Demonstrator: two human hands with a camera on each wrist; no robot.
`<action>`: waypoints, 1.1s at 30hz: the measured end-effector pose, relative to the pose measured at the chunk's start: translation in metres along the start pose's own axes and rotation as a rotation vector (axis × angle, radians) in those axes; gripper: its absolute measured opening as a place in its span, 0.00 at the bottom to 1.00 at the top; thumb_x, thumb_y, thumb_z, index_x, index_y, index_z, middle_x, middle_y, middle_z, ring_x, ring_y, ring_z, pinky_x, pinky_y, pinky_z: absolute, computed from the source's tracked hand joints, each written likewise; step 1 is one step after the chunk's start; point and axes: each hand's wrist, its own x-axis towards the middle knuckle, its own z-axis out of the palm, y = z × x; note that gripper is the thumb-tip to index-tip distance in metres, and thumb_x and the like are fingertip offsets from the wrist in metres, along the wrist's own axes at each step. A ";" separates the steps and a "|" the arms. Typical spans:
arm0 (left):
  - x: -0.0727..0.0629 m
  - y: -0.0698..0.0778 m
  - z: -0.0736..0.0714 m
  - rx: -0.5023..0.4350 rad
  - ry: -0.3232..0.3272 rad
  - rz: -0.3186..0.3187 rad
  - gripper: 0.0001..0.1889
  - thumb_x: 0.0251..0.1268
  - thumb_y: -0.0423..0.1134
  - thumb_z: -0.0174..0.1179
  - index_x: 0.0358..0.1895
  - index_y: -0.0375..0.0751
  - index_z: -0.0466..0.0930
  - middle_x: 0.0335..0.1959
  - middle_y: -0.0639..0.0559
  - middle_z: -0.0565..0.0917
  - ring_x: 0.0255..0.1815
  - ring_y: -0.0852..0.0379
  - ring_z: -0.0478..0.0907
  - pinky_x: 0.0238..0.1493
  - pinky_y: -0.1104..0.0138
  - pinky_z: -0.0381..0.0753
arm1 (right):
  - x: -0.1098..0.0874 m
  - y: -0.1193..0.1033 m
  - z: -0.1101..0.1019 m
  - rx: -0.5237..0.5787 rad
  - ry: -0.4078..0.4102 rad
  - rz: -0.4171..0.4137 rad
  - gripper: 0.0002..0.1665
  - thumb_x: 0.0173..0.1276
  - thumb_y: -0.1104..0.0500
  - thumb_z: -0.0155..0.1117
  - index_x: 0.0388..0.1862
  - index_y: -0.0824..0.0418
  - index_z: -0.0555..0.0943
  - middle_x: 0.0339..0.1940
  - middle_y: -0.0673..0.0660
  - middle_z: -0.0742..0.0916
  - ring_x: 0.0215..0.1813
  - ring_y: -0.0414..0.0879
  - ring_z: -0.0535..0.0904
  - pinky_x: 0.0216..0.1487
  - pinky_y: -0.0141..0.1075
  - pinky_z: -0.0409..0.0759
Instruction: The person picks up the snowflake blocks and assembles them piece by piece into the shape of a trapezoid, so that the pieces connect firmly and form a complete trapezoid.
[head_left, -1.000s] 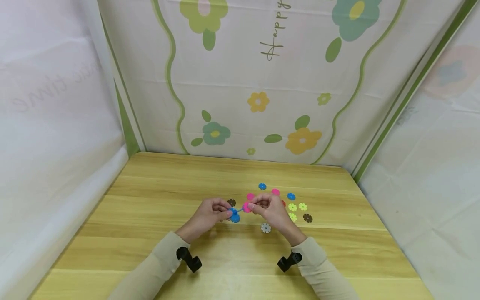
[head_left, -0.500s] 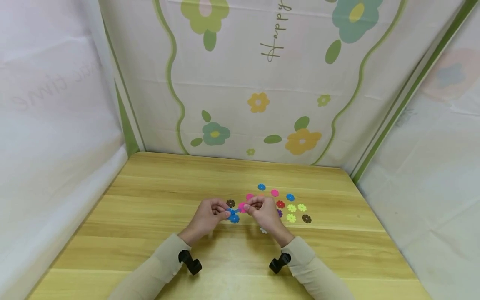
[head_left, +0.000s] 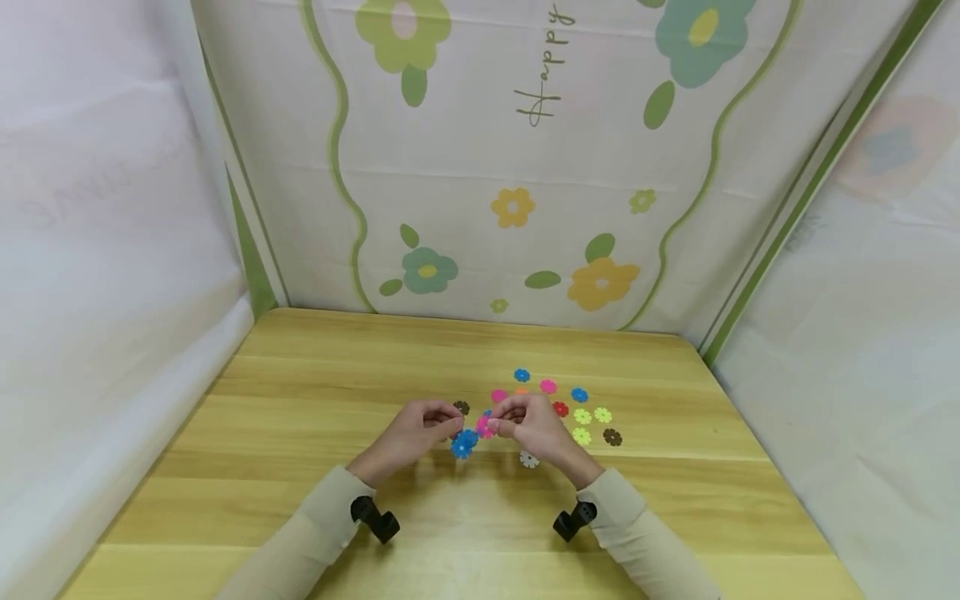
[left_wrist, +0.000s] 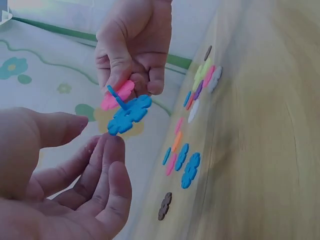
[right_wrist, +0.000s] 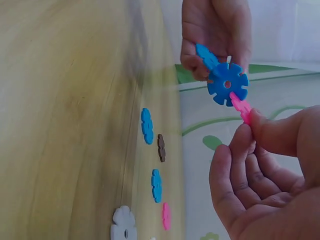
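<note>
My right hand [head_left: 536, 425] pinches a pink notched plastic disc [right_wrist: 241, 107] between thumb and fingers. Slotted into that pink piece are two blue notched discs [right_wrist: 217, 90], set crosswise to each other; the whole cluster is held above the table. On the other side, my left hand [head_left: 416, 435] has its thumb apart from its fingers. In the left wrist view, its fingertips [left_wrist: 114, 145] lie right at the lower edge of one blue disc [left_wrist: 131, 115], while the thumb stays away from it.
Loose notched discs lie on the wooden table [head_left: 337, 367]: a brown one [head_left: 461, 407] behind the hands, a white one [head_left: 528, 459] by the right wrist, and several others, including yellow-green [head_left: 582, 436], red [head_left: 561, 409] and blue [head_left: 579, 395]. A printed cloth [head_left: 450, 150] hangs behind.
My left thumb and fingers have parted from the blue disc they were gripping. The joined discs have turned, still pinched by my right hand at the pink disc.
</note>
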 end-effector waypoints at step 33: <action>-0.008 -0.018 -0.013 -0.026 0.036 -0.006 0.11 0.80 0.43 0.61 0.53 0.40 0.86 0.47 0.45 0.87 0.44 0.53 0.84 0.47 0.67 0.84 | 0.045 0.004 0.016 -0.602 -0.349 -0.314 0.11 0.69 0.59 0.77 0.47 0.62 0.91 0.40 0.53 0.90 0.39 0.42 0.82 0.41 0.30 0.84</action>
